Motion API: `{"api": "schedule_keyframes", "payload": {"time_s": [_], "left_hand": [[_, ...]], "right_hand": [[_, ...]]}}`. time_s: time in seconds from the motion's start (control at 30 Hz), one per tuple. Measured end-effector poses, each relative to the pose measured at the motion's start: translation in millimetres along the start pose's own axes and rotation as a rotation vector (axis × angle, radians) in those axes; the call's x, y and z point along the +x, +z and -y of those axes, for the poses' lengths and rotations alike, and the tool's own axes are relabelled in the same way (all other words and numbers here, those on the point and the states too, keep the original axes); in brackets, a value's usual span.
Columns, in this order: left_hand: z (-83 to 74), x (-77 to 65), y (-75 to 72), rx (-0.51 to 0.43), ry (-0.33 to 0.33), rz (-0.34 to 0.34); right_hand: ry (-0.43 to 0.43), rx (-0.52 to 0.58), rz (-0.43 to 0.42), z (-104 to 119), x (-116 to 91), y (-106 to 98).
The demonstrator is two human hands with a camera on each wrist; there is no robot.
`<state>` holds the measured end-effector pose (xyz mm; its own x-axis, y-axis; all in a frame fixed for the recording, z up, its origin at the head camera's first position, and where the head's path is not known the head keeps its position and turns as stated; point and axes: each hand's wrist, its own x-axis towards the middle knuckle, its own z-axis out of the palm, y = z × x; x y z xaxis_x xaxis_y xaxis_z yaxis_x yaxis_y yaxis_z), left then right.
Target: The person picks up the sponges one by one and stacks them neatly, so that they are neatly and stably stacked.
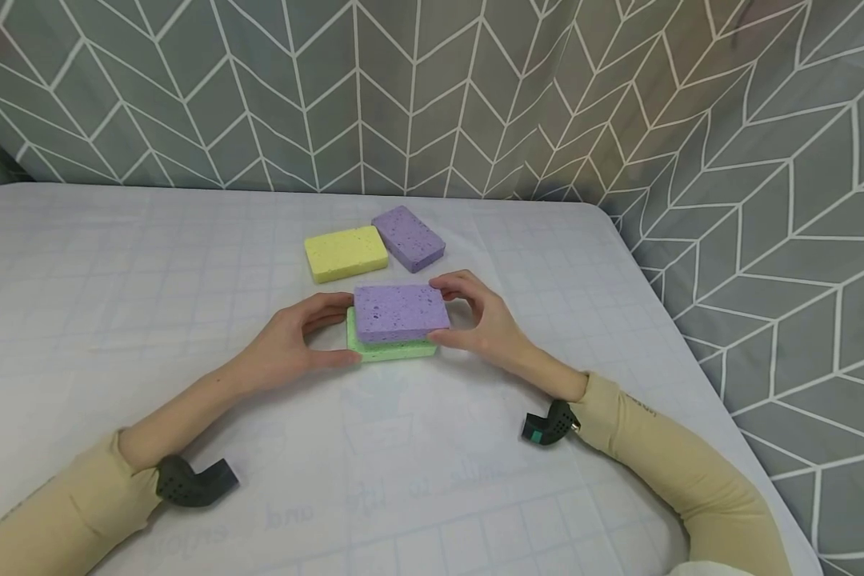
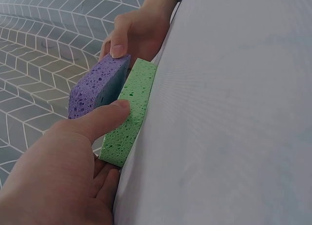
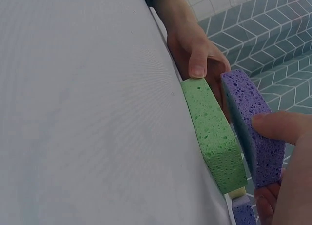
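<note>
- Purple and porous, the upper sponge (image 1: 399, 310) is held just above the green sponge (image 1: 394, 352); we see a gap between them in both wrist views.
- Our right grip (image 1: 486, 322) pinches the upper sponge at its right end, thumb at the near corner, fingers at the far one.
- Our left grip (image 1: 284, 340) holds the green sponge by its left end, thumb against the near side.
- We would do best to keep the upper sponge level, square its edges over the green sponge and hold the lower one steady.
- Beyond the green sponge, we have a yellow sponge (image 1: 346, 254) just beside a second purple sponge (image 1: 409, 239).
- Around the green sponge spreads our white-clothed surface (image 1: 151, 304), faintly gridded and lettered; well beyond it hangs a grey, chevron-lined curtain (image 1: 331, 96).
</note>
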<state>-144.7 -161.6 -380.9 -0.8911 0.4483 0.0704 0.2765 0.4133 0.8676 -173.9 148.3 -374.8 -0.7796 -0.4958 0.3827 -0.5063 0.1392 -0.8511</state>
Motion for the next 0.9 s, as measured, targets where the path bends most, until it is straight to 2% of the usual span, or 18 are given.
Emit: {"api": "schedule_keyframes", "payload": {"time_s": [0.3, 0.67, 0.7, 0.9], "left_hand": [[-0.2, 0.0, -0.8, 0.001, -0.002, -0.006], [-0.4, 0.6, -0.7, 0.003, 0.011, -0.01], [-0.2, 0.5, -0.6, 0.001, 0.015, -0.011], [-0.6, 0.0, -0.7, -0.014, 0.02, -0.014]], "right_hand": [[0.01, -0.043, 0.024, -0.4, -0.6, 1.4], [-0.018, -0.11, 0.048, 4.4, 0.3, 5.1], [-0.022, -0.114, 0.046, -0.6, -0.1, 4.9], [-0.025, -0.095, 0.044, -0.5, 0.0, 5.9]]}}
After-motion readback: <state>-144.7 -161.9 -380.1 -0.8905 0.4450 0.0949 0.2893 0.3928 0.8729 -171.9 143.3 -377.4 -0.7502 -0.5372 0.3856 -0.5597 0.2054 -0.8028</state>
